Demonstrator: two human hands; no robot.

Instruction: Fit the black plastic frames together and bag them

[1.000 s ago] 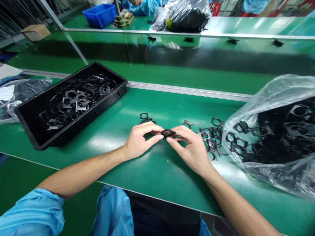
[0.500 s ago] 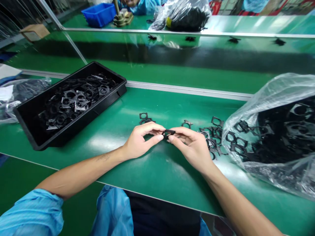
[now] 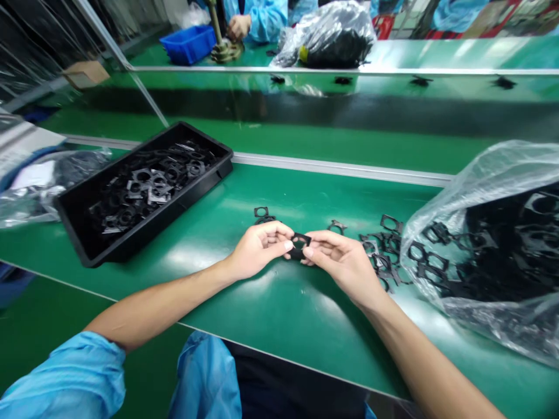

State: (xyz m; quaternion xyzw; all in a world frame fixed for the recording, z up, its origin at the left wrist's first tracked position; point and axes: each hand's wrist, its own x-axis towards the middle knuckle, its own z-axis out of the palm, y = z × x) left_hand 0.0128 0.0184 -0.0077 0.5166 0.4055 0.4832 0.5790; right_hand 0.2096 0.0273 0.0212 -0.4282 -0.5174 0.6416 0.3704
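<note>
Both of my hands meet over the green table and pinch one small black square frame part (image 3: 300, 244) between them. My left hand (image 3: 258, 250) grips its left edge with thumb and curled fingers. My right hand (image 3: 345, 262) grips its right edge the same way. The part is tilted up so that its central hole faces me. Several more black frame parts (image 3: 384, 244) lie loose on the table just right of my right hand, and a couple (image 3: 262, 214) lie beyond my left hand.
A black tray (image 3: 87, 241) holding several frame parts sits at the left. A clear plastic bag (image 3: 489, 233) full of the same parts lies at the right. Another bag (image 3: 35, 186) is at the far left. Across the conveyor, another person's hand (image 3: 238, 26) works near a blue bin (image 3: 187, 43).
The frame part has turned in my fingers from lying flat to standing tilted toward me. My view has shifted slightly, so the far worker's hand now shows.
</note>
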